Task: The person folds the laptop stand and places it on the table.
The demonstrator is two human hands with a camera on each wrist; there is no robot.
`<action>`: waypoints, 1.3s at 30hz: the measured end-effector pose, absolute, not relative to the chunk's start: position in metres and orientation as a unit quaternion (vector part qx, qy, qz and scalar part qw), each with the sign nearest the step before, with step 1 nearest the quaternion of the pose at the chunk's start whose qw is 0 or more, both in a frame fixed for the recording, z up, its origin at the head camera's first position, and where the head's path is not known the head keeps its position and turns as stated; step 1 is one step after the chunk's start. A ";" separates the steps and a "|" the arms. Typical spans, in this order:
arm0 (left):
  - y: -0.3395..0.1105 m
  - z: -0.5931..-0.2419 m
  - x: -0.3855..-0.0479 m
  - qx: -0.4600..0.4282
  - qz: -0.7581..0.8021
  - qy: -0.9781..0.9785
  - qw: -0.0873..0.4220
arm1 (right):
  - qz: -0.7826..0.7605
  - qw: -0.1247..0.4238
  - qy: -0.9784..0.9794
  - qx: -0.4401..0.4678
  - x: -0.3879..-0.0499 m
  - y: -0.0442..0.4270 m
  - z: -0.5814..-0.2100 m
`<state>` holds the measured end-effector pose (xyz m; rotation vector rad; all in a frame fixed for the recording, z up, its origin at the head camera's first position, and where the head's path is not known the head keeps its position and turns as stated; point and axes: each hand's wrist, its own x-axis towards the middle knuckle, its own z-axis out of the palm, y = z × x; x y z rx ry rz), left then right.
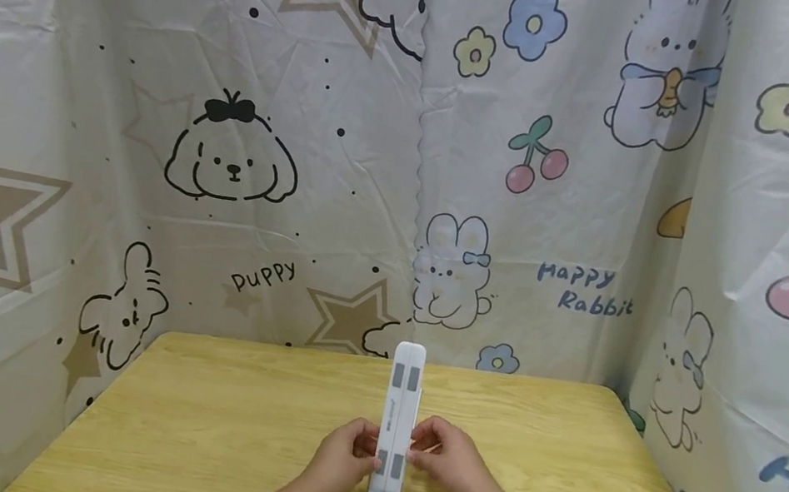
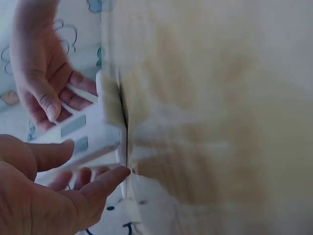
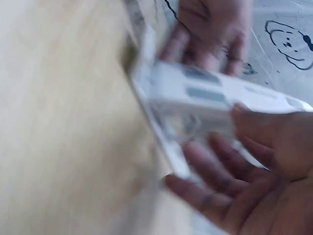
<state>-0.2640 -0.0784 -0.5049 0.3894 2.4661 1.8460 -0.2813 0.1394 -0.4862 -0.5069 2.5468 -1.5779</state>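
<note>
A white folding laptop stand (image 1: 399, 427) with grey pads stands on end at the front middle of the table, its long padded face toward me. In the right wrist view a second white bar (image 3: 172, 155) meets the padded bar at an angle, low near the tabletop. My left hand (image 1: 334, 460) grips the stand's left side, its thumb on the front edge. On the opposite side my right hand (image 1: 458, 465) holds the edge between thumb and curled fingers. The stand hides some of the fingertips. Both wrist views are partly blurred.
The wooden table (image 1: 227, 416) spreads around the stand on both sides. Behind it and at the sides hangs a printed curtain (image 1: 357, 190) with puppies, rabbits, stars and cherries, close to the table's back edge.
</note>
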 end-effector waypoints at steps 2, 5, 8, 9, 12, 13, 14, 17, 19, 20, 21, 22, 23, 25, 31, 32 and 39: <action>-0.080 -0.506 -0.258 0.142 0.576 0.805 0.028 | -0.453 0.061 0.866 -0.201 -0.290 0.153 -0.470; -0.080 -0.508 -0.249 0.155 0.575 0.802 0.044 | -0.403 0.057 0.887 -0.217 -0.307 0.168 -0.442; -0.080 -0.510 -0.245 0.152 0.578 0.800 0.051 | -0.402 0.035 0.890 -0.213 -0.325 0.175 -0.418; -0.081 -0.510 -0.245 0.151 0.578 0.800 0.055 | -0.407 0.027 0.886 -0.221 -0.331 0.176 -0.411; -0.084 -0.511 -0.245 0.155 0.572 0.802 0.068 | -0.421 0.021 0.869 -0.257 -0.345 0.175 -0.398; -0.085 -0.511 -0.245 0.158 0.571 0.802 0.073 | -0.425 0.024 0.864 -0.271 -0.349 0.175 -0.396; -0.086 -0.512 -0.246 0.162 0.566 0.805 0.076 | -0.427 0.027 0.857 -0.288 -0.353 0.174 -0.395; -0.087 -0.513 -0.246 0.170 0.552 0.811 0.093 | -0.438 0.050 0.837 -0.324 -0.361 0.170 -0.394; -0.087 -0.514 -0.246 0.172 0.543 0.816 0.099 | -0.442 0.061 0.828 -0.340 -0.363 0.167 -0.394; -0.087 -0.514 -0.246 0.172 0.538 0.819 0.102 | -0.443 0.065 0.825 -0.344 -0.363 0.165 -0.394; -0.087 -0.515 -0.246 0.174 0.538 0.818 0.103 | -0.443 0.069 0.826 -0.341 -0.363 0.164 -0.393; -0.088 -0.516 -0.246 0.178 0.538 0.818 0.101 | -0.440 0.068 0.829 -0.338 -0.363 0.162 -0.393; -0.088 -0.516 -0.246 0.180 0.540 0.816 0.101 | -0.436 0.065 0.834 -0.332 -0.363 0.161 -0.392; -0.089 -0.516 -0.248 0.185 0.536 0.817 0.101 | -0.421 0.054 0.846 -0.323 -0.362 0.161 -0.391; -0.092 -0.517 -0.258 0.225 0.495 0.831 0.117 | -0.389 0.021 0.866 -0.312 -0.356 0.168 -0.387; -0.094 -0.518 -0.261 0.233 0.488 0.832 0.121 | -0.383 0.016 0.871 -0.306 -0.355 0.170 -0.386; -0.106 -0.514 -0.285 0.294 0.403 0.851 0.163 | -0.367 -0.012 0.888 -0.278 -0.345 0.184 -0.387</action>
